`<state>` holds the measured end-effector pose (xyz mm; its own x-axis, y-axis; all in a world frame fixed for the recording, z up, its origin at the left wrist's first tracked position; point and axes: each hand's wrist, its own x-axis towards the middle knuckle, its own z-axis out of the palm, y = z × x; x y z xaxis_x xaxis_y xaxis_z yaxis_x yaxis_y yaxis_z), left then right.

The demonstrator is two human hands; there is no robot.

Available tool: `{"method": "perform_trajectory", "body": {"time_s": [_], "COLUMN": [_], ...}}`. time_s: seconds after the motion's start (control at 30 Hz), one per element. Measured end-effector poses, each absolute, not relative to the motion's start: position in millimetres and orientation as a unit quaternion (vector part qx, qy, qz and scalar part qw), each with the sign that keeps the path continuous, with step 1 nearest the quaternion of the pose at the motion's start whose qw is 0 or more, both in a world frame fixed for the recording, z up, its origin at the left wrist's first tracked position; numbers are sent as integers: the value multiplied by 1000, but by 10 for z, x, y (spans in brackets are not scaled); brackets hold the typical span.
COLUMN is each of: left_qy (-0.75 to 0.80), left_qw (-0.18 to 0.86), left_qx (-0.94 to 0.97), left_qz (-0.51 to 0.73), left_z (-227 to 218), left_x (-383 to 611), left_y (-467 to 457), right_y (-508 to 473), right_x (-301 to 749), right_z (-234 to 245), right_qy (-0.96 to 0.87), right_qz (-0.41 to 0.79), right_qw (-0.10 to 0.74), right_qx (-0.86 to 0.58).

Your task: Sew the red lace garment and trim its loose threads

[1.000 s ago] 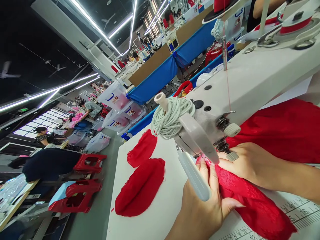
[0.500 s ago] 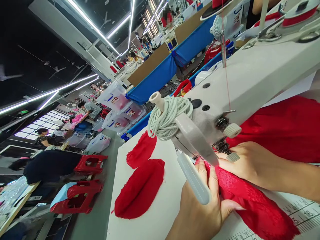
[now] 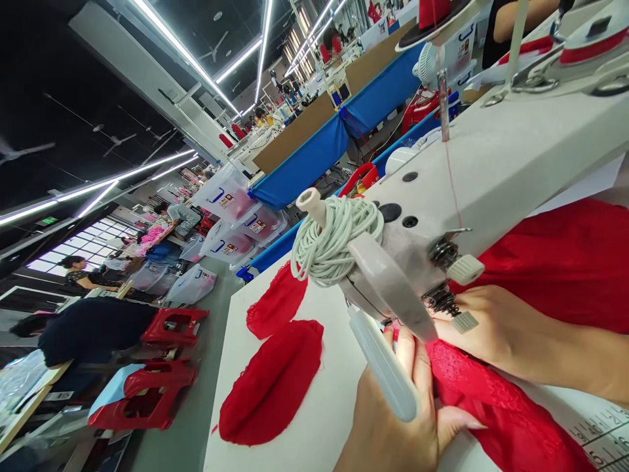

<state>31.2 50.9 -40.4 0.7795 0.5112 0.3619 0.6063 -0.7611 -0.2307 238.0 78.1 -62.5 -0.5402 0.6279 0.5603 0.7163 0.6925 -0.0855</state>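
Observation:
My left hand (image 3: 393, 419) lies flat on the white table, fingers stretched toward the needle, thumb pressing the edge of a red lace fabric (image 3: 496, 406). From the right, my right hand (image 3: 486, 328) rests on the same fabric just behind the presser foot, its fingertips hidden under the head of the white sewing machine (image 3: 491, 164). A coil of white cord (image 3: 334, 239) is wound on the machine's front end, and a white light bar (image 3: 386, 370) juts out over my left hand.
Two cut red lace pieces (image 3: 272, 387) lie on the white table (image 3: 314, 432) to the left. More red fabric (image 3: 565, 262) is bunched under the machine arm. Red stools (image 3: 147, 393), plastic bins and other workers at their tables fill the aisle at left.
The view has shifted slightly downward and my hands sit a little lower in the picture; both hands keep the same hold on the red lace at the needle.

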Motion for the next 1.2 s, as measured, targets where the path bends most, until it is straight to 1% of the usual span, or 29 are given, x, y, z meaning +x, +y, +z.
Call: {"method": "perform_trajectory", "body": {"time_s": [0.1,0.3,0.43,0.67,0.9,0.97,1.1,1.2], "left_qy": [-306,-319,-319,-324,-349,-348,-354,-350], "left_qw": [186,196,200,214,173,166,169,174], "left_qx": [-923,-919,-916,-912,-905,-907,-906,-906], "left_qz": [-138,-125,-141,-132,-171,-167,-156,-161], "left_z": [-442,-495,-547,-591,-694,-693,-671,-642], "left_x": [295,267,264,262,276,279,281,294], "left_y": [493,471,454,425,434,428,428,450], "right_y": [799,803,793,803,813,811,802,800], "right_x": [2377,2379,2391,2395,2391,2388,2384,2380], "right_z": [-609,-629,-646,-631,-605,-635,-717,-757], "right_qy": [-877,-869,-864,-866,-863,-861,-836,-823], "right_qz": [-67,-50,-54,-42,-36,-8,97,129], "right_qw": [326,350,355,370,374,370,372,363], "right_qx": [-347,-345,-353,-334,-337,-351,-392,-417]}}
